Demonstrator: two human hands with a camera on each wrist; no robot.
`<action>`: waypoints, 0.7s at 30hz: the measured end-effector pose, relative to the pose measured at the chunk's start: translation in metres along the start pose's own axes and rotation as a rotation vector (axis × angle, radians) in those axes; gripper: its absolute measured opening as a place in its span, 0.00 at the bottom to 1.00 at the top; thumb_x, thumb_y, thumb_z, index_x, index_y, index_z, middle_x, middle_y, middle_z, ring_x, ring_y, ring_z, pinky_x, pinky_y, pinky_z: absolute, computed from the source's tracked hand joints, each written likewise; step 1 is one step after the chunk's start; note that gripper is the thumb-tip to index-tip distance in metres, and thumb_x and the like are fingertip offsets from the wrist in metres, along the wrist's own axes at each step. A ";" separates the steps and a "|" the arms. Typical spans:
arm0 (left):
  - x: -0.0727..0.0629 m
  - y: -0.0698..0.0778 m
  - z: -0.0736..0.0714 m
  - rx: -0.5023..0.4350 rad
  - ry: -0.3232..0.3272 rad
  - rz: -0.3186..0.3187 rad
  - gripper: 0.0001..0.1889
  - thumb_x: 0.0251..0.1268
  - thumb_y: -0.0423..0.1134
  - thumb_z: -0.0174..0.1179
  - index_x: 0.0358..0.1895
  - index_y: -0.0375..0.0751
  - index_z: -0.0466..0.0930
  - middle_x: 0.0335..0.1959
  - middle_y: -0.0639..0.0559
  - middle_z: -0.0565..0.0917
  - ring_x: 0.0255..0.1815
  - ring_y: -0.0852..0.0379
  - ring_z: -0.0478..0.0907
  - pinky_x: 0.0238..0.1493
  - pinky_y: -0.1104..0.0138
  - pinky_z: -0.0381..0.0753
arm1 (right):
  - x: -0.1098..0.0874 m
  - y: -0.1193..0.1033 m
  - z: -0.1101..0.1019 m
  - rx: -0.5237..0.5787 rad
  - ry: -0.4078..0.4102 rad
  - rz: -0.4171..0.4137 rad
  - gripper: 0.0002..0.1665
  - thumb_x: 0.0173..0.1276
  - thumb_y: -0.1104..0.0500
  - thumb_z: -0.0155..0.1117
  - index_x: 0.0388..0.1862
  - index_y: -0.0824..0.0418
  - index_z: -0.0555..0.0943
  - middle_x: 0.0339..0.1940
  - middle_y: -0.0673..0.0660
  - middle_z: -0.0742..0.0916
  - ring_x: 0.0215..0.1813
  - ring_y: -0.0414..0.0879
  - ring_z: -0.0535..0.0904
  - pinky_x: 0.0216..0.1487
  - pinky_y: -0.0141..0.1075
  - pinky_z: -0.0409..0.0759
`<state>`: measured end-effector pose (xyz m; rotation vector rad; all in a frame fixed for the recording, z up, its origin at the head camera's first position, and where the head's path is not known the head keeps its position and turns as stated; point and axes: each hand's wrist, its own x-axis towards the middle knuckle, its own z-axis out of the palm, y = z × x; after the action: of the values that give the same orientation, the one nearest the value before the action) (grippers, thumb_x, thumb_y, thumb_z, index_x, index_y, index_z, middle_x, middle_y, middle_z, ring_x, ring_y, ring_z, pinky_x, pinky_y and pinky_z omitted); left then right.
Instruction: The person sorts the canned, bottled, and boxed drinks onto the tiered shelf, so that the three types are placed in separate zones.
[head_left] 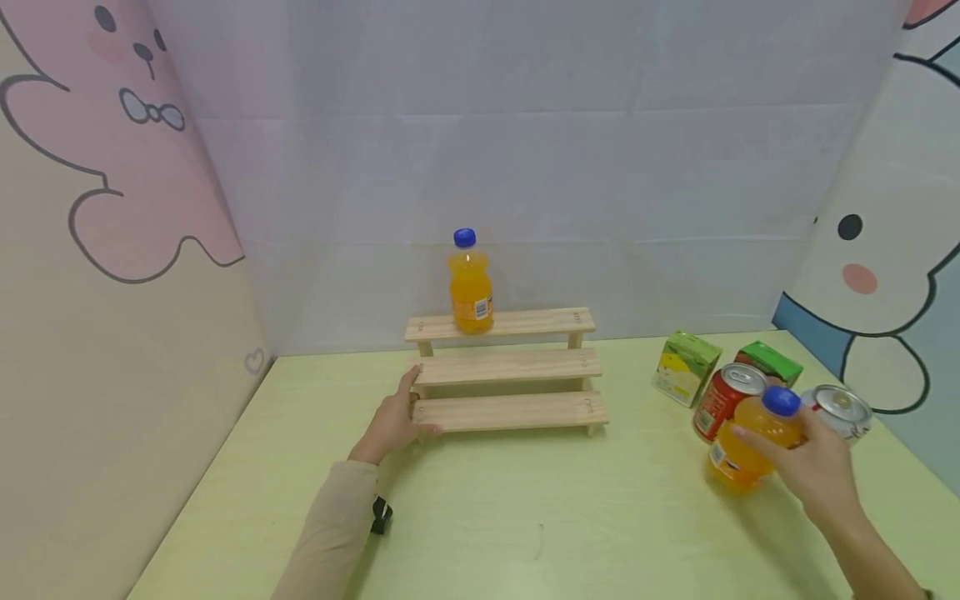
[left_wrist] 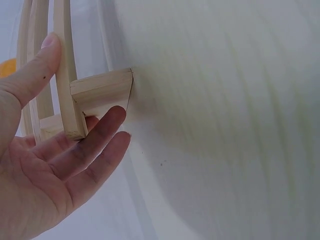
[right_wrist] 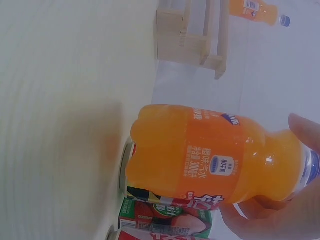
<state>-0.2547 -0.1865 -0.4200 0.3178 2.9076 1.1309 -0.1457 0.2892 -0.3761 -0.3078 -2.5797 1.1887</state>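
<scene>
My right hand (head_left: 821, 467) grips a bottle of orange soda (head_left: 750, 442) near its neck, just under the blue cap. The bottle leans, cap toward the upper right, in front of a red can (head_left: 712, 408); its orange label (right_wrist: 212, 155) faces the right wrist camera. My left hand (head_left: 393, 421) holds the left end of a three-tier wooden rack (head_left: 517, 410). In the left wrist view its thumb presses a plank edge (left_wrist: 64, 75) and the fingers curl behind the end. A second orange soda bottle (head_left: 471, 287) stands upright on the top tier, left of its middle.
Behind the red can stand a yellow-green drink carton (head_left: 684, 371) and a green-topped carton (head_left: 772, 360), partly hidden. A silver-topped can (head_left: 840, 408) is beside my right hand. A pale curtain (head_left: 525, 183) hangs behind the table (head_left: 525, 533), with printed panels at both sides.
</scene>
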 end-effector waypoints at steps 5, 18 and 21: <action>0.000 0.001 -0.001 0.011 0.002 0.014 0.54 0.42 0.40 0.72 0.71 0.39 0.42 0.53 0.30 0.73 0.50 0.38 0.73 0.50 0.49 0.70 | 0.000 -0.008 0.003 0.024 -0.016 -0.004 0.42 0.60 0.49 0.65 0.62 0.75 0.61 0.55 0.78 0.71 0.52 0.71 0.68 0.47 0.61 0.68; 0.001 0.000 -0.001 0.007 -0.009 -0.003 0.54 0.43 0.39 0.72 0.71 0.40 0.42 0.53 0.30 0.73 0.50 0.38 0.73 0.50 0.50 0.71 | 0.006 -0.028 0.014 0.079 -0.069 -0.063 0.40 0.61 0.50 0.63 0.63 0.73 0.61 0.56 0.76 0.71 0.52 0.67 0.70 0.41 0.34 0.76; 0.002 0.000 0.000 0.011 -0.010 -0.003 0.54 0.42 0.39 0.72 0.71 0.40 0.42 0.53 0.30 0.73 0.49 0.39 0.73 0.49 0.50 0.71 | 0.006 -0.032 0.018 0.077 -0.073 -0.064 0.40 0.61 0.49 0.63 0.63 0.71 0.61 0.56 0.75 0.72 0.52 0.66 0.70 0.46 0.45 0.76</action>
<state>-0.2562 -0.1864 -0.4198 0.3185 2.9056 1.1096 -0.1599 0.2578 -0.3617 -0.1674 -2.5771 1.2949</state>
